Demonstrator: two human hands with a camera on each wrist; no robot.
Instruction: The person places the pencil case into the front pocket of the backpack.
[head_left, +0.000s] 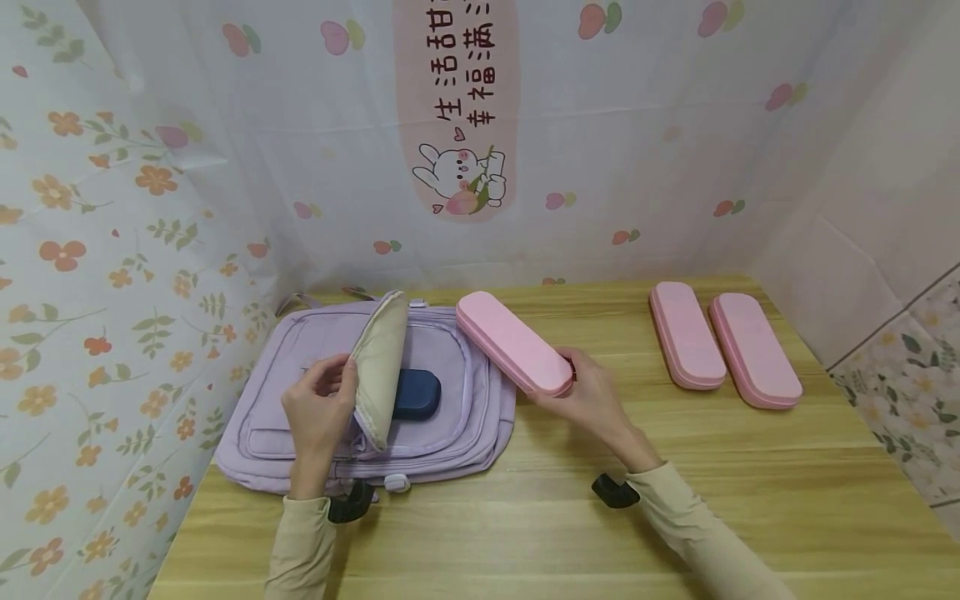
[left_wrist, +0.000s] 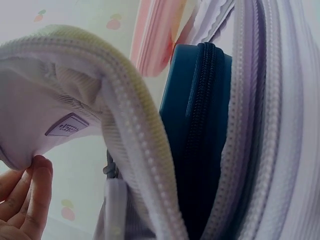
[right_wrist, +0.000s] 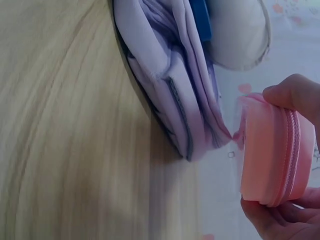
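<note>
A lilac backpack [head_left: 300, 333] lies on the table with its front pocket flap [head_left: 381, 367] raised. My left hand [head_left: 322, 408] pinches the flap's edge; in the left wrist view the fingers [left_wrist: 37, 190] hold its fabric. Inside the pocket sits a dark blue zipped case [head_left: 417, 394], seen also as a blue case [left_wrist: 192, 125] in the left wrist view. My right hand [head_left: 592, 408] grips one end of a pink zipped case [head_left: 513, 342], whose far end is over the backpack's right side. In the right wrist view thumb and fingers hold the pink case [right_wrist: 272, 150] from two sides.
Two more pink cases, one [head_left: 687, 335] beside the other [head_left: 755, 350], lie at the right back of the wooden table [head_left: 480, 533]. A patterned white curtain [head_left: 585, 167] hangs behind and at the left.
</note>
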